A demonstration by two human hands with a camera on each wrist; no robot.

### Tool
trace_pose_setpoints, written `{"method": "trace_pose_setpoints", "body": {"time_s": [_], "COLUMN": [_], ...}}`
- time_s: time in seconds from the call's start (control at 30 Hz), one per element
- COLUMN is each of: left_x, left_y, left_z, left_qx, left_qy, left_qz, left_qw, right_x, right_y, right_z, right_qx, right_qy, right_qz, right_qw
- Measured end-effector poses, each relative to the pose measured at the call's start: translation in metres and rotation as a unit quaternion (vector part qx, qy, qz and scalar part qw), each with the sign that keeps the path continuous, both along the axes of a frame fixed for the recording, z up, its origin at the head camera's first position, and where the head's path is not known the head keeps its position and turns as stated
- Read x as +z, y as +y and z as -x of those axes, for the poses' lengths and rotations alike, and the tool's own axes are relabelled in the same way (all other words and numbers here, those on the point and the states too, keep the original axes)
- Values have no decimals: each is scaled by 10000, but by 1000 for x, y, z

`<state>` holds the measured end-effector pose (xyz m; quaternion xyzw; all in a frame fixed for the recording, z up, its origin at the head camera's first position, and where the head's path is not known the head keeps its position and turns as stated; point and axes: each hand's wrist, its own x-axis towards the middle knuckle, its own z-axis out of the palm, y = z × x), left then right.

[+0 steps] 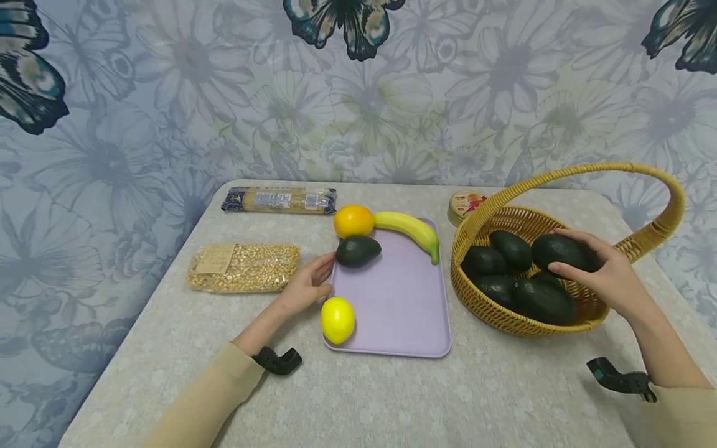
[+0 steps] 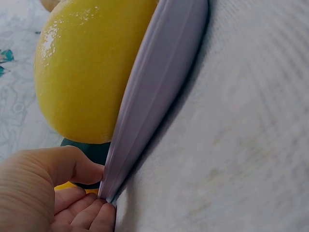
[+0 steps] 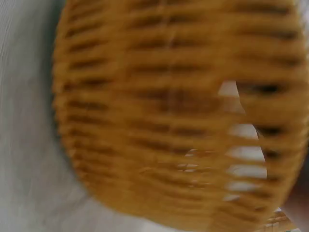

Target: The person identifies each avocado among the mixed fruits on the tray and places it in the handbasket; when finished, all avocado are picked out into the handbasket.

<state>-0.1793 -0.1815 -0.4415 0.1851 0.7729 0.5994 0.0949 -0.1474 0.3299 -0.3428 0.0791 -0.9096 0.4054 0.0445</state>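
My right hand (image 1: 618, 283) grips a dark green avocado (image 1: 564, 252), thumb on the near side, at the right of a wicker basket (image 1: 596, 323). Several more avocados (image 1: 544, 301) lie inside the basket. At the left edge of a lilac tray (image 1: 392, 311), my left hand (image 1: 305, 286) rests with loosely bent fingers against the rim (image 2: 133, 111). One avocado (image 1: 358, 251) sits on the tray by those fingertips. Closer to me, a yellow lemon (image 1: 338, 320) lies on the tray's left side. Blurred basket weave (image 3: 164, 111) fills most of the right wrist view, hiding that hand's grip.
An orange (image 1: 353, 221) and a banana (image 1: 411, 231) lie at the tray's far end. Left of it are a bag of yellow kernels (image 1: 257, 267) and a long pasta-like packet (image 1: 280, 200). A round tin (image 1: 465, 202) stands behind the basket, whose tall handle (image 1: 627, 168) arches up.
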Motion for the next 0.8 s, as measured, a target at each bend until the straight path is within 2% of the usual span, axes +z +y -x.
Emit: {"method": "trace_pose_setpoints", "body": {"time_s": [0.1,0.23,0.27,0.43,0.5,0.8], "left_x": [1,1,5,6,3,4], "left_y": [2,3,4,4,3,1], "left_z": [-1,-1,-3,-3,-2,-3], "left_qx": [-51,-75,-81,-28,-10,4], "left_qy": [-4,-49,-59,-73,-59,-57], "left_qz": [-97,-167,-162,-15,36,54], "left_qw": [9999,9998,9998,10000,10000,10000], "right_x": [-6,-10,-11,-14,-16,-19], "right_y": [6,5,4,1,0,-5], "right_z": [10,20,22,29,31,38], "right_qx": [49,240,297,624,728,974], "right_qy": [-473,-644,-643,-690,-626,-584], "right_qz": [-374,-434,-401,-161,-189,-311], "right_qw": [9982,9967,9967,9955,9952,9930]}}
